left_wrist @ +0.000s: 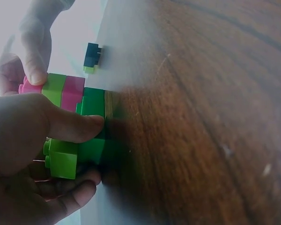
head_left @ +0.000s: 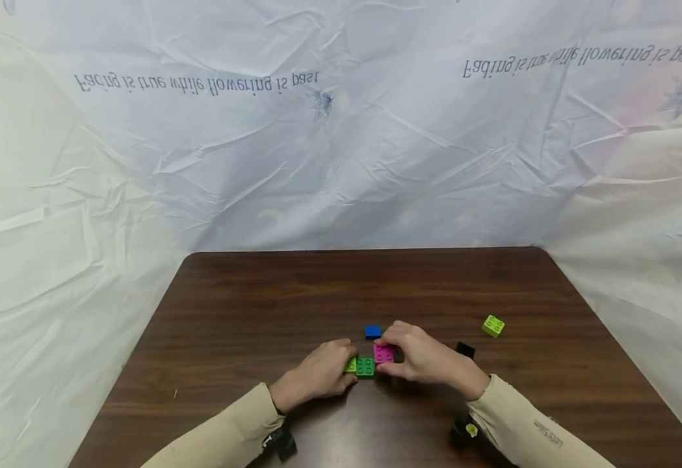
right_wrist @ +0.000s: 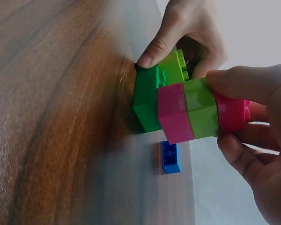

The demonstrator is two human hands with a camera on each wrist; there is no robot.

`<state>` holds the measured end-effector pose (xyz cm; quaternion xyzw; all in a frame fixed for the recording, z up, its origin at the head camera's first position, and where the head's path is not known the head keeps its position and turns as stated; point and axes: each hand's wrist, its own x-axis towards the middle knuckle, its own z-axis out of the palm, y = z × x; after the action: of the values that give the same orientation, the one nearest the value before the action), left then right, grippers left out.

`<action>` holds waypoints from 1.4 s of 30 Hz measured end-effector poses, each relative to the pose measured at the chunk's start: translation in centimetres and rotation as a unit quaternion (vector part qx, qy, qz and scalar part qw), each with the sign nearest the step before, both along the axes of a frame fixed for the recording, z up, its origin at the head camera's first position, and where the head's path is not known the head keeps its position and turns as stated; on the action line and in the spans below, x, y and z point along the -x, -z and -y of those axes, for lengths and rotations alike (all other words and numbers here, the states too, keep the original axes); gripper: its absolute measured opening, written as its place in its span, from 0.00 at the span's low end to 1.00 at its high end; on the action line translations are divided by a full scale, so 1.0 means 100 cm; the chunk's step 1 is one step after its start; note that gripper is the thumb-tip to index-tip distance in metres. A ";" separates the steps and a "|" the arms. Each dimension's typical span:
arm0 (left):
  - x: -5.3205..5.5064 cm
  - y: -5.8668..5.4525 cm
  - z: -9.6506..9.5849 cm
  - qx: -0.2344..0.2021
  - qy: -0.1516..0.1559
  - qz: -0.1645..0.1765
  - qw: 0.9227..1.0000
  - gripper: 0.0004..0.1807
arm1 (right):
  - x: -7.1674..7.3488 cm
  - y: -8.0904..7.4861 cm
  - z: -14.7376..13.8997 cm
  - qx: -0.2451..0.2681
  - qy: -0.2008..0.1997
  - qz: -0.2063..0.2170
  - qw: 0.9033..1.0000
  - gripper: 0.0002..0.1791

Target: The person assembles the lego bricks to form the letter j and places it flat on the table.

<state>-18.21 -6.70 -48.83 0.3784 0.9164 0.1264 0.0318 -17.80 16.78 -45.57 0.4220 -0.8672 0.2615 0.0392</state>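
Two wrist views: three-brick stack point(right_wrist: 201, 110); head: pink top point(head_left: 383, 353) only.

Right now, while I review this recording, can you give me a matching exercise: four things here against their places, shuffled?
1. Blue plastic brick
2. Pink-lime-pink plastic brick stack
3. Green studded plastic base
4. Separate lime-green four-stud plastic brick

A. Held by the left hand
B. On the dark wood-grain table, rightmost brick in the head view
C. Pinched by the right hand
D. Unheld, just beyond the right hand

Pairs: 1-D, 2-C, 3-A, 4-B
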 end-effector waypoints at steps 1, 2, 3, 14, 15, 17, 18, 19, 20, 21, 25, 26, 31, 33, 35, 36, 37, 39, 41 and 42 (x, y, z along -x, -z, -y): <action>0.000 0.000 0.000 0.001 0.001 0.000 1.000 0.14 | 0.000 0.000 0.000 -0.001 0.000 -0.001 1.000 0.13; 0.000 0.000 0.000 0.001 0.001 -0.001 1.000 0.14 | 0.000 0.000 0.000 -0.002 0.001 0.000 1.000 0.14; 0.000 0.000 0.000 0.001 0.001 -0.002 1.000 0.14 | 0.000 -0.001 0.000 -0.003 0.002 0.000 1.000 0.14; -0.001 -0.001 0.000 0.005 0.003 -0.011 1.000 0.14 | -0.003 -0.002 -0.001 -0.017 0.018 0.031 0.999 0.20; -0.001 -0.001 0.000 0.005 0.004 -0.011 1.000 0.14 | -0.004 -0.002 -0.002 -0.014 0.020 0.034 0.999 0.21; -0.001 0.000 -0.001 0.006 0.004 -0.012 1.000 0.14 | -0.005 -0.002 -0.004 -0.007 0.024 0.037 0.999 0.22; -0.002 0.000 -0.001 0.006 0.004 -0.012 1.000 0.14 | -0.005 -0.002 -0.006 -0.002 0.026 0.036 0.999 0.23; -0.002 0.000 -0.001 0.006 0.003 -0.013 1.000 0.14 | -0.005 -0.003 -0.007 0.002 0.028 0.036 0.999 0.23; -0.002 0.000 -0.001 0.006 0.003 -0.014 1.000 0.14 | -0.005 -0.003 -0.009 0.007 0.030 0.034 0.999 0.24; -0.002 0.000 -0.001 0.006 0.002 -0.014 1.000 0.14 | -0.005 -0.004 -0.011 0.011 0.032 0.030 0.999 0.24; -0.002 0.000 0.000 0.005 0.001 -0.017 1.000 0.14 | -0.003 -0.009 -0.020 0.017 0.040 0.016 0.999 0.22; -0.003 0.000 0.000 0.005 0.000 -0.016 1.000 0.15 | -0.003 -0.010 -0.022 0.018 0.042 0.012 0.999 0.22; -0.003 0.000 0.001 0.005 0.003 -0.020 1.000 0.16 | -0.001 -0.012 -0.035 0.023 0.063 -0.008 0.998 0.20; -0.003 0.001 0.001 0.005 0.002 -0.021 1.000 0.16 | -0.001 -0.014 -0.039 0.028 0.074 -0.013 0.997 0.20; -0.003 0.001 0.001 0.005 0.002 -0.021 1.000 0.16 | -0.001 -0.015 -0.044 0.031 0.086 -0.018 0.996 0.20; -0.003 0.001 0.001 0.005 0.001 -0.021 1.000 0.16 | -0.001 -0.015 -0.046 0.032 0.092 -0.022 0.995 0.21; -0.003 0.001 0.001 0.005 0.001 -0.021 1.000 0.16 | -0.001 -0.016 -0.048 0.031 0.099 -0.026 0.994 0.21; -0.003 0.000 0.001 0.004 0.000 -0.021 1.000 0.16 | -0.001 -0.016 -0.052 0.032 0.109 -0.033 0.993 0.21; -0.003 0.000 0.001 0.005 -0.001 -0.020 1.000 0.16 | 0.000 -0.016 -0.056 0.031 0.117 -0.038 0.992 0.21; -0.003 0.000 0.001 0.005 -0.001 -0.020 1.000 0.17 | 0.000 -0.015 -0.057 0.031 0.120 -0.042 0.991 0.21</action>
<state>-17.90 -6.81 -48.84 0.3795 0.9179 0.1146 0.0149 -17.79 22.50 -44.06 0.3238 -0.9007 0.2635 0.1200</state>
